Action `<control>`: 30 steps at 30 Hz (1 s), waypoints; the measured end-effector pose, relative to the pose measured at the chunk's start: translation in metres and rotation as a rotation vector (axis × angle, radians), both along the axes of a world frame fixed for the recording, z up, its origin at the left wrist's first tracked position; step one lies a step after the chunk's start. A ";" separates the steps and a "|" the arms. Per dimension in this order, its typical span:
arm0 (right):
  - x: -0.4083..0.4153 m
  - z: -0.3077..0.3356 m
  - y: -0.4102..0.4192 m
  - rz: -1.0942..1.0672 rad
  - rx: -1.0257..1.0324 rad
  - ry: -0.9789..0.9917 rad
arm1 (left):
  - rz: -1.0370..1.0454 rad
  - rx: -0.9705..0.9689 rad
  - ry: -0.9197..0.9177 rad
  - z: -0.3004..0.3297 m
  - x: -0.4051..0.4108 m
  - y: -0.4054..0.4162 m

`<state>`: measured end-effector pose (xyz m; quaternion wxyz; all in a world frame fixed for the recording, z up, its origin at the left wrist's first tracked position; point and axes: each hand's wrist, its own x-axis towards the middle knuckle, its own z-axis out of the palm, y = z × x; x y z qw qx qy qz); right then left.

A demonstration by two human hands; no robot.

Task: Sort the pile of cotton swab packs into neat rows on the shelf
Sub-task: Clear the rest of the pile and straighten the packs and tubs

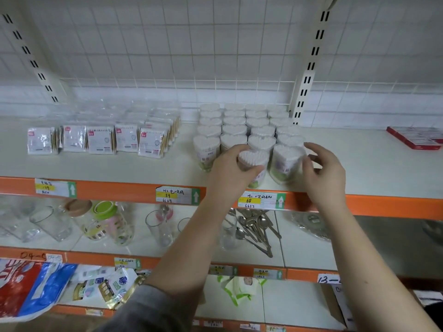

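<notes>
Our left hand (230, 168) has its grip around a clear heart-shaped cotton swab tub (253, 161) at the white shelf's (143, 164) front edge, extending a row. At 3 o'clock, our right hand (321, 173), grip wide and empty, steadies the neighbouring tub (286, 161).

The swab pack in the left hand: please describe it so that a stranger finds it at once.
On the top shelf with the orange front edge stands a block of heart-shaped swab packs. The pack is at its front, second column from the right. Only this one is gripped by the left hand.
</notes>
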<state>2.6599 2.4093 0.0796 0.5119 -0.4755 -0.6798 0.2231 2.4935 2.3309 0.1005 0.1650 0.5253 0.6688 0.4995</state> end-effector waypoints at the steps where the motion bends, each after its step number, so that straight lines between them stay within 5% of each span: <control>1: -0.002 -0.002 -0.003 0.011 -0.010 0.020 | 0.022 0.008 0.002 -0.001 0.001 0.001; 30: 0.022 -0.025 -0.042 -0.001 -0.133 -0.042 | 0.079 0.088 -0.043 -0.019 0.026 0.008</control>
